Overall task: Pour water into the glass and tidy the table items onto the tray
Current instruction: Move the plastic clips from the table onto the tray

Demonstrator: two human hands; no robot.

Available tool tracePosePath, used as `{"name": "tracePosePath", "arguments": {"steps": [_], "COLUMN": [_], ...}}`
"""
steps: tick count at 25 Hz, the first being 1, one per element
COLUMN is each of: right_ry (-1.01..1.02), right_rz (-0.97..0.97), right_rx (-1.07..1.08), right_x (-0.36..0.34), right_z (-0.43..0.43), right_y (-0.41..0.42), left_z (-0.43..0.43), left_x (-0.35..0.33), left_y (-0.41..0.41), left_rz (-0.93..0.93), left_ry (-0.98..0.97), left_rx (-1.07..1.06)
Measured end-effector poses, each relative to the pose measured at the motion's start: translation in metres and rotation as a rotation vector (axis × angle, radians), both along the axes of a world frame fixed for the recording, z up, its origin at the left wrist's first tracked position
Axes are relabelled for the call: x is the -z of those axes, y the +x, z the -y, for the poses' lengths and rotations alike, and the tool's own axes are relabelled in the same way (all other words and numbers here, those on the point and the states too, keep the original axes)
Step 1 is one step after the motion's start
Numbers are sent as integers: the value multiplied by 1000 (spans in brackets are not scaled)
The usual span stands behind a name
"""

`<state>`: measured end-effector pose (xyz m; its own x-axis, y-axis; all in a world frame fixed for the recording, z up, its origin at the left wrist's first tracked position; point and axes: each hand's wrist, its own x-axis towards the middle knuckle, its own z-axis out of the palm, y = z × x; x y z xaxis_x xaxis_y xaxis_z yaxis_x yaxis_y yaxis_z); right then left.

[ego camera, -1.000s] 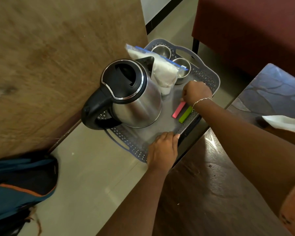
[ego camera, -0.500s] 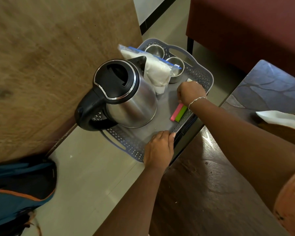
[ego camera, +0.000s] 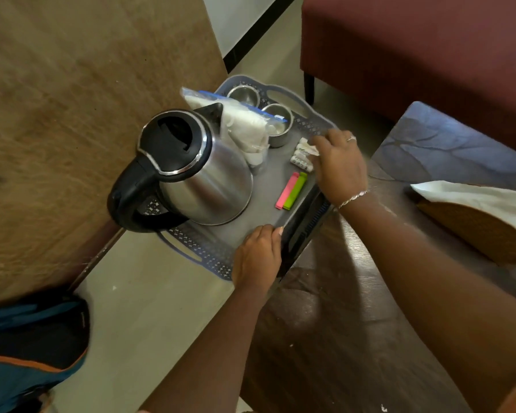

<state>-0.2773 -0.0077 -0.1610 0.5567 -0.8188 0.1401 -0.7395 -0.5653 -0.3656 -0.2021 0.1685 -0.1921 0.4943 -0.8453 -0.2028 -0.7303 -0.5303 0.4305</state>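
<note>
A grey perforated tray (ego camera: pixel 191 248) holds a steel kettle (ego camera: pixel 203 177) with a black lid and handle, a zip bag of white contents (ego camera: pixel 245 129), two small steel bowls (ego camera: pixel 276 122), a pink and a green clip (ego camera: pixel 291 190) lying side by side, and several small white sachets (ego camera: pixel 301 158). My left hand (ego camera: pixel 258 257) grips the tray's near edge. My right hand (ego camera: pixel 338 162) rests at the tray's right side, fingertips pinching one white sachet beside the others. No glass is visible.
The tray sits partly over a dark wooden table's (ego camera: pixel 340 323) edge. A wooden panel (ego camera: pixel 72 114) stands left, a maroon seat (ego camera: pixel 414 55) behind. A woven mat under a white cloth (ego camera: pixel 474 201) lies right. A blue bag (ego camera: pixel 27 347) sits on the floor.
My right hand left the pink and green clips, now lying together, and moved back to the white sachets. My left hand stayed on the tray's edge.
</note>
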Motion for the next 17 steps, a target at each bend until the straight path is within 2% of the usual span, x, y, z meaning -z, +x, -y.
{"name": "tracePosePath", "arguments": {"steps": [4, 7, 9, 11, 13, 17], "right_ry": [-18, 27, 19, 15, 37, 89], "right_rz": [26, -44, -101, -136, -141, -153], "right_rx": [23, 93, 120, 161, 204, 285], "right_x": [-9, -11, -11, -12, -14, -13], "right_z": [-51, -92, -116, -138, -159, -198], "right_y": [-65, -135, -181, -233, -279, -354], "left_z": [1, -2, -6, -15, -28, -54], "left_x": [-4, -8, -13, -20, -28, -31], "left_y": [-4, -9, -22, -64, -118, -226], "left_rz": [69, 287, 343, 320, 262, 101], "left_ry": [-48, -41, -47, -143, -217, -197], "left_rx": [-8, 33, -62, -112, -50, 132]}}
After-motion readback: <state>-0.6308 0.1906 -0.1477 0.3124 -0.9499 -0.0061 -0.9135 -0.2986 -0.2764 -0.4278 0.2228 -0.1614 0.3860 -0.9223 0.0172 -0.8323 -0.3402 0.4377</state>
